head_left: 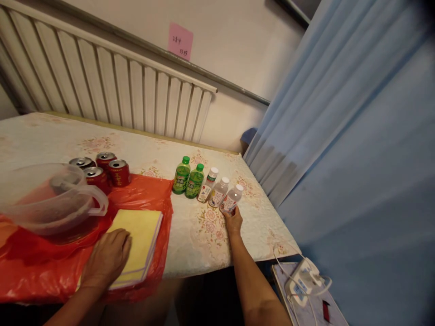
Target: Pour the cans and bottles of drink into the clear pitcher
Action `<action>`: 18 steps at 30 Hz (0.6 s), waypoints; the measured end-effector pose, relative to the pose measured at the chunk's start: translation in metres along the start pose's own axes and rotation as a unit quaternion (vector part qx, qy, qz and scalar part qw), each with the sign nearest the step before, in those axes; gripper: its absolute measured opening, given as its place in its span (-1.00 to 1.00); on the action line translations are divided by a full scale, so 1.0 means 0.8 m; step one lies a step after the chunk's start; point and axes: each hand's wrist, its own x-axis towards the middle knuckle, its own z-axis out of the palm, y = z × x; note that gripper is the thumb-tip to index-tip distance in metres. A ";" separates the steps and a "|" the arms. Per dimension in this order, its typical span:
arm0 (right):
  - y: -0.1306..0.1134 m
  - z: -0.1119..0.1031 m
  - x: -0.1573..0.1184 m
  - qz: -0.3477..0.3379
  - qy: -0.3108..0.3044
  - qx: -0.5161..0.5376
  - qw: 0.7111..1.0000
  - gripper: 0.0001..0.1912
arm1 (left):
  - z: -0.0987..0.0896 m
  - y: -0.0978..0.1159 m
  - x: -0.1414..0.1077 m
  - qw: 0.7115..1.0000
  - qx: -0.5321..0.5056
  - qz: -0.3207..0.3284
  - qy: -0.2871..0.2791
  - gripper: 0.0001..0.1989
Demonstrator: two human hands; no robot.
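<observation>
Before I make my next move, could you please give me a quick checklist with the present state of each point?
1. Right hand at the rightmost bottle: ok, thumb and fingers are around its base.
2. All five bottles in the row capped: ok, two green caps and three white ones.
3. Row off the red plastic: ok, it stands on the flowered tablecloth.
4. Left hand free of other things: not ok, it rests on the flat yellow item.
5. Clear pitcher apart from the cans behind it: cannot tell, they overlap in this view.
</observation>
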 end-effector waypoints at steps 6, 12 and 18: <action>0.002 -0.001 0.000 -0.009 -0.004 -0.008 1.000 -0.50 | 0.004 -0.003 -0.002 1.000 0.011 -0.006 -0.002 -0.63; 0.006 0.001 0.003 -0.009 -0.011 -0.014 1.000 -0.50 | -0.001 0.001 0.000 1.000 0.006 0.001 0.008 -0.62; 0.006 0.001 0.002 -0.013 -0.012 -0.023 1.000 -0.53 | 0.001 0.000 -0.001 1.000 0.006 0.007 0.022 -0.62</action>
